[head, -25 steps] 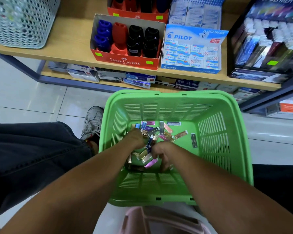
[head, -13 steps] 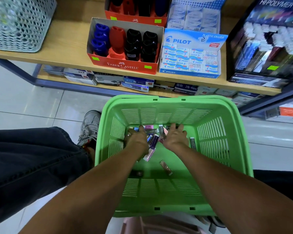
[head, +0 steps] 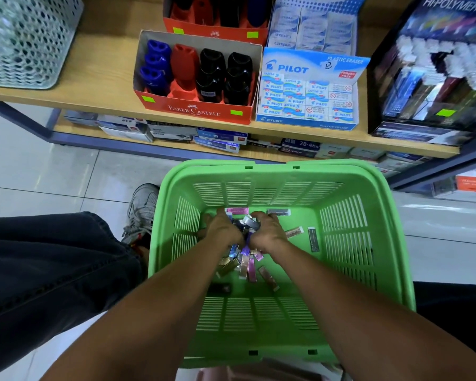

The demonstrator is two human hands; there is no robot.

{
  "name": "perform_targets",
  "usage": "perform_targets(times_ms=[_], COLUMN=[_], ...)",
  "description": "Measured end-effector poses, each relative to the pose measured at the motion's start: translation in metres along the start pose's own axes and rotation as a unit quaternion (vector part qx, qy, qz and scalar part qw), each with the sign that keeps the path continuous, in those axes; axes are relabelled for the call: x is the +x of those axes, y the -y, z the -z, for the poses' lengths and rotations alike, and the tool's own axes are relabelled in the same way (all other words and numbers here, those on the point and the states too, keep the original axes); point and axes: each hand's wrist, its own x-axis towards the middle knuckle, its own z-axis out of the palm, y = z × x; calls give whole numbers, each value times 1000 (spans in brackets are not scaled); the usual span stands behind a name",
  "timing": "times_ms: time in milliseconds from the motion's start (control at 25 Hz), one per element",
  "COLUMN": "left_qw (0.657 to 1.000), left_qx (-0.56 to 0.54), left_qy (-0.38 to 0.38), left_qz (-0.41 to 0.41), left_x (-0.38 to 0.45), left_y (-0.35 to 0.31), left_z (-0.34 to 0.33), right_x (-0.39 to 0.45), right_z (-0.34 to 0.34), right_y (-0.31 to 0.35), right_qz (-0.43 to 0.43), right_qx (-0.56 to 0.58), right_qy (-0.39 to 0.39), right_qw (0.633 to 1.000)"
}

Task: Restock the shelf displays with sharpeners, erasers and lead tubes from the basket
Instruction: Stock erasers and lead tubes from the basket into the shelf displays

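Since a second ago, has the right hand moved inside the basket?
Yes. The right hand has gone from mid-floor toward the green basket's far wall, closing against the left hand.

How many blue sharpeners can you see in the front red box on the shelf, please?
3, all in the left column of the red box: one blue sharpener at the back, one in the middle, one at the front. More may be hidden underneath.
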Motion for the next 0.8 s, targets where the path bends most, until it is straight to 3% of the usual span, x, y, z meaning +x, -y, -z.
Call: perform_targets(times_ms=[120, 320, 480, 600, 720, 800], left_qw=[989, 963, 986, 997, 996, 986], left_qx=[-145, -266, -168, -65, -83, -168], left_qy=[-5, 38, -8, -44, -21, -5], left_qz=[6, 32, 10, -17, -10, 16], left_x=[2, -1, -1, -9, -15, -11], left_y=[4, 6, 0, -4, -6, -6], left_z=[8, 11, 13, 15, 8, 6], right_x=[-4, -4, -6, 1, 8, 5], right_z=[6, 16, 20, 15, 8, 12], right_y=[3, -3, 0, 5, 7, 6], right_qz=[-20, -61, -67, -67, -60, -71], right_qx=[81, 225, 239, 172, 145, 193], right_qy=[36, 79, 55, -8, -10, 10], right_qw=[996, 969, 967, 983, 988, 978])
